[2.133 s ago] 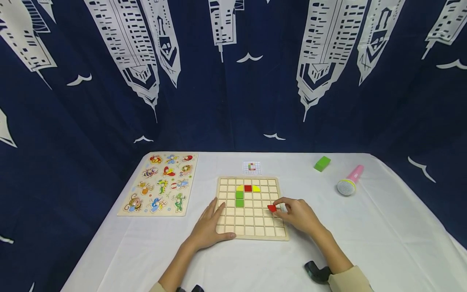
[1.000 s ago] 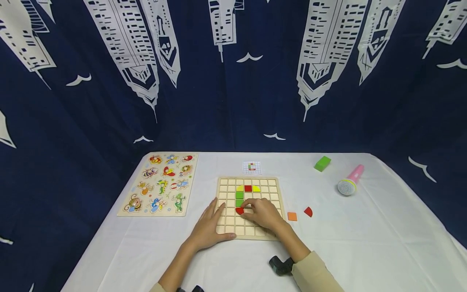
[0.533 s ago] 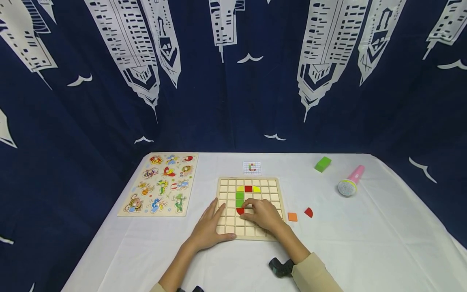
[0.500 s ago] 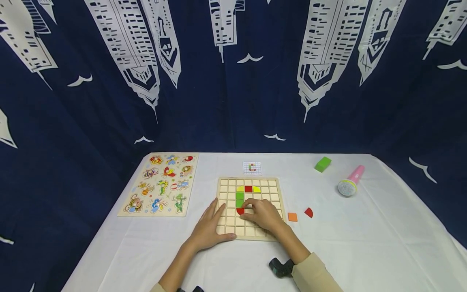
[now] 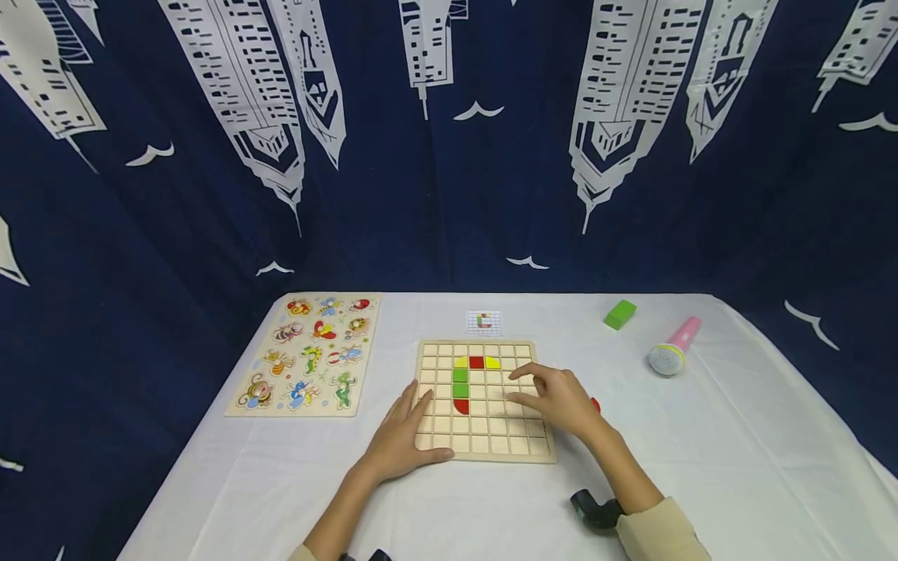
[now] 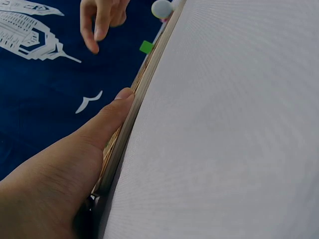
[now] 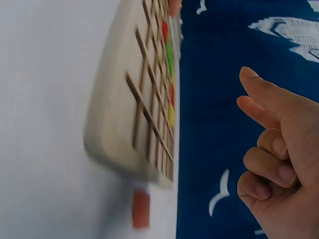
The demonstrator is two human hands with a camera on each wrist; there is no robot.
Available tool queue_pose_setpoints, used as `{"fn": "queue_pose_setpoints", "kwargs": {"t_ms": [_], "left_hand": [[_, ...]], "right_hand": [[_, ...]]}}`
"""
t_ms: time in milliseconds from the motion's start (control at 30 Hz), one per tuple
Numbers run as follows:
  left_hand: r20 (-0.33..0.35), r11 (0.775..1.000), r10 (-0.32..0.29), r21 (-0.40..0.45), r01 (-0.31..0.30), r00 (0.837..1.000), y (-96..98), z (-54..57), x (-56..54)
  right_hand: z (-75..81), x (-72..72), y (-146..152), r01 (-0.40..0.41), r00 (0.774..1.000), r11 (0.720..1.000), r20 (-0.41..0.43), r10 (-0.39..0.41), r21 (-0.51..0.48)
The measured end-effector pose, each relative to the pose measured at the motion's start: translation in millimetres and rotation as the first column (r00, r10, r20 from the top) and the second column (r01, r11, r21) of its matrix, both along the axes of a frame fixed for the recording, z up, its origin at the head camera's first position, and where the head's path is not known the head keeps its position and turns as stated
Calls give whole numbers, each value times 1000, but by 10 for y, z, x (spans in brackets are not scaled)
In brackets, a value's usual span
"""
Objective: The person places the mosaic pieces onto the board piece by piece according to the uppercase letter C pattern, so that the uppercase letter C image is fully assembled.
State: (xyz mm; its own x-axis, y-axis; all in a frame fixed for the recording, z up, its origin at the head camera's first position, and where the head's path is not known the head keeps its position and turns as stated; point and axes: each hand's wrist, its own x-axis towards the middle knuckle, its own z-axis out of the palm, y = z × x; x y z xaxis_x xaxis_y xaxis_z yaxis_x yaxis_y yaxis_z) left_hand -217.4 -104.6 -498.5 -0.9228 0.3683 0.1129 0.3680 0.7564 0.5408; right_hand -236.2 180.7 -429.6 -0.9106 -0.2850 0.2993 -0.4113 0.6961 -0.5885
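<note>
My left hand (image 5: 398,436) rests at the near left corner of a wooden grid board (image 5: 508,446), fingers spread along its left side. In the left wrist view its thumb (image 6: 112,112) lies on the board's edge. My right hand (image 5: 564,399) hovers over the board's right side, thumb and forefinger apart with nothing between them. Set in the grid are a red quarter-round tile (image 5: 461,407), two green square tiles (image 5: 460,375), a red square tile (image 5: 477,362) and yellow tiles (image 5: 493,363). An orange tile (image 7: 141,209) lies off the board's corner in the right wrist view.
Another red tile (image 5: 595,404) shows partly behind my right hand. A small pattern card (image 5: 484,322) lies beyond the board. To the left is an insect picture puzzle (image 5: 319,354); at the right are a green block (image 5: 620,314) and a pink toy microphone (image 5: 677,347).
My right hand carried a red quarter-round tile to the square below the green ones, let it go, and moved back right, covering the orange tile. My left hand stayed put.
</note>
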Motion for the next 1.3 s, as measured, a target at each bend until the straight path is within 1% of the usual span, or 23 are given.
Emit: {"fn": "queue_pose_setpoints", "kwargs": {"t_ms": [100,233,333,433,533,767,900,1033,1167,1300], "left_hand": [[-3,1000,-3,11,3,1000,-2,7,1],[-2,1000,-4,17,4,1000,2,6,2],[-5,1000,-3,15,3,1000,0,4,1],[-12,1000,-4,19,4,1000,-6,6,-1],[-14,1000,-3,18,3,1000,-9,9,-2],[-9,1000,-3,14,3,1000,-6,-6,1],[-9,1000,-4,15,4,1000,-2,-9,-2],[-4,1000,3,17,-2,1000,-7,1,5],[-10,1000,4,18,-4,1000,-12,1,8],[-16,1000,1,19,0,1000,-5,-15,3]], "right_hand": [[41,62,222,44,998,999,-36,-44,17],[-5,150,473,104,993,994,-66,-101,39],[-93,202,607,128,991,990,-47,-126,50],[-193,239,690,137,990,988,9,-138,73],[-282,254,733,137,989,986,40,-141,94],[-433,215,755,140,988,981,46,-148,134],[-454,203,757,140,990,981,15,-144,134],[-402,183,711,141,990,984,-26,-138,113],[-306,142,565,122,992,988,-54,-117,93],[-233,96,341,95,995,992,-39,-92,78]]}}
